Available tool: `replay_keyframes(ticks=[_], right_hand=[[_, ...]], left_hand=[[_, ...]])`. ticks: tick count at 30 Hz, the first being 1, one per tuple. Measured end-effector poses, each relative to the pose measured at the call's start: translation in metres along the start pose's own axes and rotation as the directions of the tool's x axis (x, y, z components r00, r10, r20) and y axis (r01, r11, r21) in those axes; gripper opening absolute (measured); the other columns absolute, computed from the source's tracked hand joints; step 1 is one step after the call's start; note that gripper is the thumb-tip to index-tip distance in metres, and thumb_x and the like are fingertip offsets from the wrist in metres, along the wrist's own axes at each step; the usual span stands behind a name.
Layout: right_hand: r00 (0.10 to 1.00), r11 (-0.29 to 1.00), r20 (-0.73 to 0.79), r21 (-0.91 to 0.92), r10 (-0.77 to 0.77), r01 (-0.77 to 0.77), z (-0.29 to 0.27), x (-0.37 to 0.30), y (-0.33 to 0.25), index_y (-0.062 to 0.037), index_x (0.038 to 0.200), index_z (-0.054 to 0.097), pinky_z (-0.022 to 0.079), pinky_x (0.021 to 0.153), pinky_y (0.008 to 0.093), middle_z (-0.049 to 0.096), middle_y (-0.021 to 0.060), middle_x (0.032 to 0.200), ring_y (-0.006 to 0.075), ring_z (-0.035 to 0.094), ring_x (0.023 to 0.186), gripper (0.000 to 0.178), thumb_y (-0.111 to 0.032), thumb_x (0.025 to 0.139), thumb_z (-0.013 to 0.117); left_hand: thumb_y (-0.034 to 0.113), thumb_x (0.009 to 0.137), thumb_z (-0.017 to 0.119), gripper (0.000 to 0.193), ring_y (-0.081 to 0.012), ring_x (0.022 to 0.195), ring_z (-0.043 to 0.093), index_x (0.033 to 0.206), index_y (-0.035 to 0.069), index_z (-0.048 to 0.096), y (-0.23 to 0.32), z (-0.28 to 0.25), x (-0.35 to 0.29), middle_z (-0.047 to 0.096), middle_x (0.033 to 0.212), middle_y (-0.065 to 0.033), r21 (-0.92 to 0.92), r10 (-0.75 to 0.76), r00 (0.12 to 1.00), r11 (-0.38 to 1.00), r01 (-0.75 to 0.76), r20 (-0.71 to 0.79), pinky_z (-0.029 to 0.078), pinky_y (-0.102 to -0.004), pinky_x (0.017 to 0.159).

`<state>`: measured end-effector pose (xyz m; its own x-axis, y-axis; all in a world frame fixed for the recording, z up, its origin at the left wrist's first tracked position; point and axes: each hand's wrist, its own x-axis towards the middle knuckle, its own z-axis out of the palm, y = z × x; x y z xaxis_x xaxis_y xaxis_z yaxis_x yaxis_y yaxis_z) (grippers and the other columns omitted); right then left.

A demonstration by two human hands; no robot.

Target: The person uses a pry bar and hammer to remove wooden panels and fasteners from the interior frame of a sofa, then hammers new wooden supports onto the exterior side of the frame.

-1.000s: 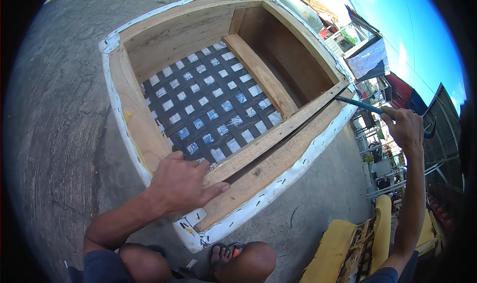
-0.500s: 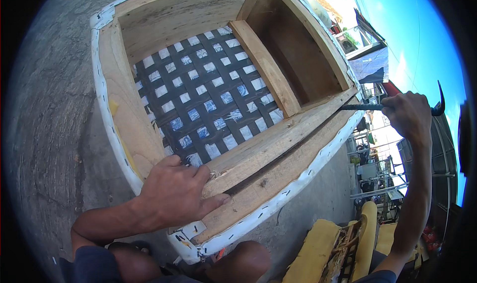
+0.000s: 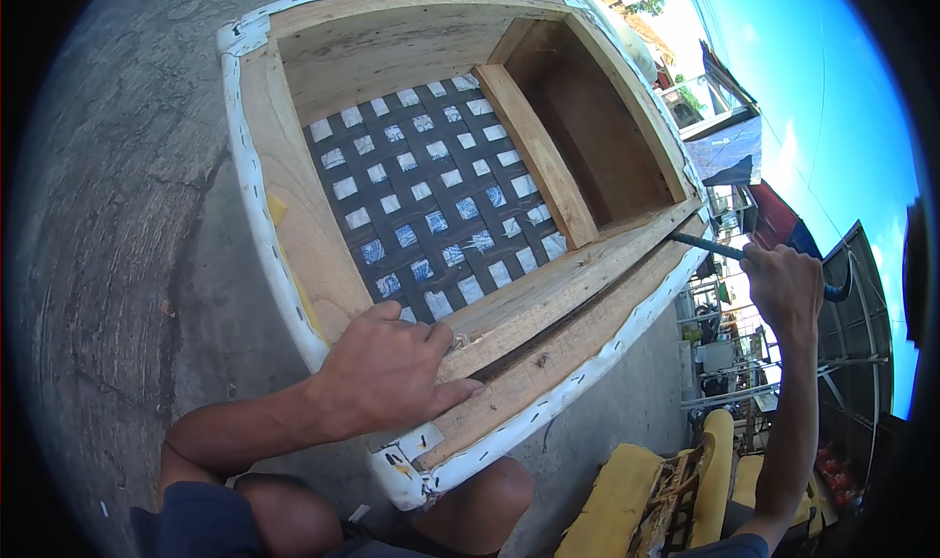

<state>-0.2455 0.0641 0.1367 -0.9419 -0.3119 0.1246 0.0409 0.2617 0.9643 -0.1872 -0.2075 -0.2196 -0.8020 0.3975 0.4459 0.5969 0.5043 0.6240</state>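
Before me lies a wooden armchair or sofa frame (image 3: 587, 282), its edges wrapped in stapled white material. Dark woven webbing (image 3: 460, 181) spans the inside, with white and blue sheeting behind the gaps. My left hand (image 3: 387, 370) is closed over the near rail at its left end, thumb on the outer board. My right hand (image 3: 785, 286) grips a dark crowbar (image 3: 717, 248) close to its hooked end. The bar's other end sits in the slot between two boards (image 3: 548, 354) at the rail's right end; its tip is hidden.
A wooden crosspiece (image 3: 539, 157) runs inside the frame beside a brown panel (image 3: 597, 117). Torn yellow foam pieces (image 3: 612, 499) lie on the concrete ground (image 3: 627, 401) at lower right. My knees are just below the frame's near corner.
My right hand has lowered, tilting the crowbar's hooked end downward while the other end stays at the slot. The frame appears slightly farther right and lower. My left hand keeps its hold.
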Motion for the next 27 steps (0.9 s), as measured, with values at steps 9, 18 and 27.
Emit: replay_keyframes(ticks=[9,18,27], right_hand=[[0.978,0.979,0.196,-0.177,-0.069,0.104,-0.023,0.078,-0.017,-0.0197,0.077,0.080,0.055,0.066,0.0390,0.073,0.0067,0.071,0.0271,0.071,0.069,0.011,-0.019,0.076,0.070],[0.996,0.960,0.074,0.273,0.045,-0.064,0.036,0.043,0.041,-0.0236,0.100,0.084,0.053,0.066,0.0397,0.075,0.0057,0.074,0.0236,0.070,0.067,0.021,-0.032,0.081,0.081],[0.953,0.980,0.267,0.177,-0.140,0.094,0.016,0.095,0.049,-0.0291,0.093,0.084,0.053,0.068,0.0396,0.075,0.0045,0.075,0.0264,0.071,0.071,0.018,-0.028,0.076,0.077]], left_hand=[[0.059,0.088,0.069,0.058,-0.0253,0.057,0.065,0.086,0.001,0.070,0.001,0.000,0.003,0.070,0.068,-0.0125,-0.015,0.001,1.000,1.000,-0.001,0.022,0.048,-0.0367,0.073],[0.054,0.085,0.076,0.054,-0.0236,0.063,0.069,0.093,0.001,0.070,-0.002,-0.001,0.005,0.071,0.072,-0.0104,-0.061,-0.002,0.999,0.998,-0.001,-0.043,0.049,-0.0368,0.073],[0.051,0.082,0.080,0.051,-0.0172,0.066,0.070,0.093,0.003,0.072,0.000,-0.009,-0.005,0.075,0.078,-0.0081,0.054,0.024,0.999,0.998,-0.026,0.031,0.048,-0.0312,0.069]])
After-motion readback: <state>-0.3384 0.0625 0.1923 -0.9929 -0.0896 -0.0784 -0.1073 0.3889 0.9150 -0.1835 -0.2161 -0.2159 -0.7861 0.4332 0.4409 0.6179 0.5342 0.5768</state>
